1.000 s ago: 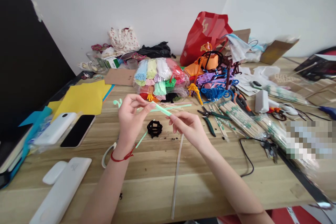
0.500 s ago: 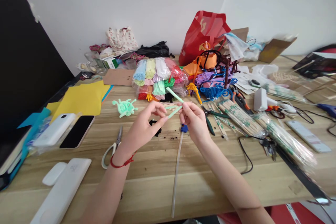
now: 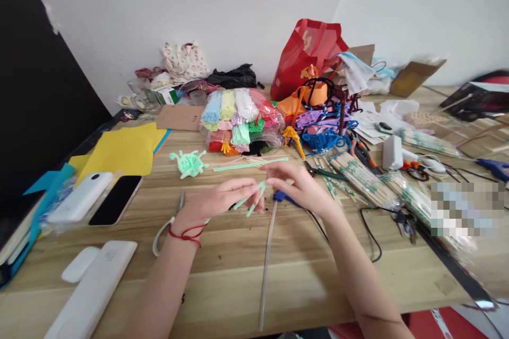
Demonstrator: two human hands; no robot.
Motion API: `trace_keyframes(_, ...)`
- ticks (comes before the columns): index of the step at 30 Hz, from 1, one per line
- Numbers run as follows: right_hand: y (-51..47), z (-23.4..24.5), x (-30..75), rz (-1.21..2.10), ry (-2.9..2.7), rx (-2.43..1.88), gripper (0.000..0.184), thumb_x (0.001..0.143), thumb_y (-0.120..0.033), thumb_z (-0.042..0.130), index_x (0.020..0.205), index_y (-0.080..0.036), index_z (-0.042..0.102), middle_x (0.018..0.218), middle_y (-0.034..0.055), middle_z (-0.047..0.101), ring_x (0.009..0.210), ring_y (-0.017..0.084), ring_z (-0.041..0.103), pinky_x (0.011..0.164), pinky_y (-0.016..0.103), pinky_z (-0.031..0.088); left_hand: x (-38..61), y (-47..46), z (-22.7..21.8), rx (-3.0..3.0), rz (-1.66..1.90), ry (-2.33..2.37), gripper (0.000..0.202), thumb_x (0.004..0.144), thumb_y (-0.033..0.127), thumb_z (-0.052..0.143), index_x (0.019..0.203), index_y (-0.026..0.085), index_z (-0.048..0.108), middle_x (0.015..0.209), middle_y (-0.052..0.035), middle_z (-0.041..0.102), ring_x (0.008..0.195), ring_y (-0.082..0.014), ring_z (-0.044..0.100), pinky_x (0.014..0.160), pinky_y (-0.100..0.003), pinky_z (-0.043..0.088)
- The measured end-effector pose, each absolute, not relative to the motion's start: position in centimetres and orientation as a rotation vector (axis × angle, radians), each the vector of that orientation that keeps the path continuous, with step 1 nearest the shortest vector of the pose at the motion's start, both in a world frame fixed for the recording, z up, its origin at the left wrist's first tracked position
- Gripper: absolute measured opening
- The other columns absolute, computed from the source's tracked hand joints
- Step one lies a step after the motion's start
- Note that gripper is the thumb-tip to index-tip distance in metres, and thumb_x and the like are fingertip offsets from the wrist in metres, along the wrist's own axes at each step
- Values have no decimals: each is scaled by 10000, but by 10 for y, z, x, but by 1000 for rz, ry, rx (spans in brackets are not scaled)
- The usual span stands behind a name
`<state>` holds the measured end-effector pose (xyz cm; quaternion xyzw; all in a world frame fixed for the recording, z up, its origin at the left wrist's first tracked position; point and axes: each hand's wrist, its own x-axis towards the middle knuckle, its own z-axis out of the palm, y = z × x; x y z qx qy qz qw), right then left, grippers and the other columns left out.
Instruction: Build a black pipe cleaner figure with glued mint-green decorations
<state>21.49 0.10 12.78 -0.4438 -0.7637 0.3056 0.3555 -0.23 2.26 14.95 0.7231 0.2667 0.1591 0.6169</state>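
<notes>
**Folded pale-green fuzzy strip point(image 3: 261, 188), bend to the right**

Left hand point(image 3: 222, 196): fingers pinch the strip above the wood-grained table point(image 3: 222, 286), its two legs slanting nearward and left. Right hand point(image 3: 305, 189): nearer the bend; whether its fingers grip, I cannot tell.

Above the worktop point(image 3: 222, 280), a strip point(image 3: 240, 203) is hanging at the left hand point(image 3: 222, 196), just left of the right hand point(image 3: 305, 186). A smartphone point(image 3: 116, 200) is lying left, scissors point(image 3: 161, 231) resting to its right. Bagged pipe cleaners point(image 3: 240, 123) are sitting far, a shopping bag point(image 3: 296, 63) standing behind them rightward. Skewers point(image 3: 360, 177) are lying right.
</notes>
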Motion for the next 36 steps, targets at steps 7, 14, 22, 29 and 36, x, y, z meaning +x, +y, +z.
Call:
trace_keyframes(7,16,56,310,165,-1843,-2440,634,796,-484,611,1266,-72,504,1249,259,546,1227,425,450,950,520,379,-2,27,141,1524,369,609,356,931,413,386,720,167,534,719,-7,527,622,-117,476,643,-272,389)
trace_keyframes(14,15,-4,354,136,-1912,-2556,953,689,-656,591,1415,-100,319,1436,246,355,1317,447,315,1009,591,260,0,31,131,1479,416,774,396,888,515,434,728,163,523,716,5,481,583,-91,376,538,-237,294)
trace_keyframes(22,12,4,359,24,-1828,-2447,801,686,-541,618,1328,-97,438,1286,236,488,1160,424,476,921,527,380,-5,30,141,1517,490,825,376,879,486,452,666,176,450,638,0,532,546,-95,383,520,-242,284)
trace_keyframes(29,-25,34,310,669,-1396,-1649,590,651,-387,556,1182,-132,522,1169,175,564,1065,319,548,938,476,412,-5,32,138,1509,634,803,279,918,432,435,788,185,448,680,-9,614,560,-97,396,560,-240,310)
trace_keyframes(36,-33,107,207,2019,-1132,-527,535,564,-409,598,1025,-136,611,839,93,615,831,271,587,840,445,472,-3,29,136,1410,900,763,279,946,450,405,1042,200,484,670,8,593,583,-104,468,564,-228,331)
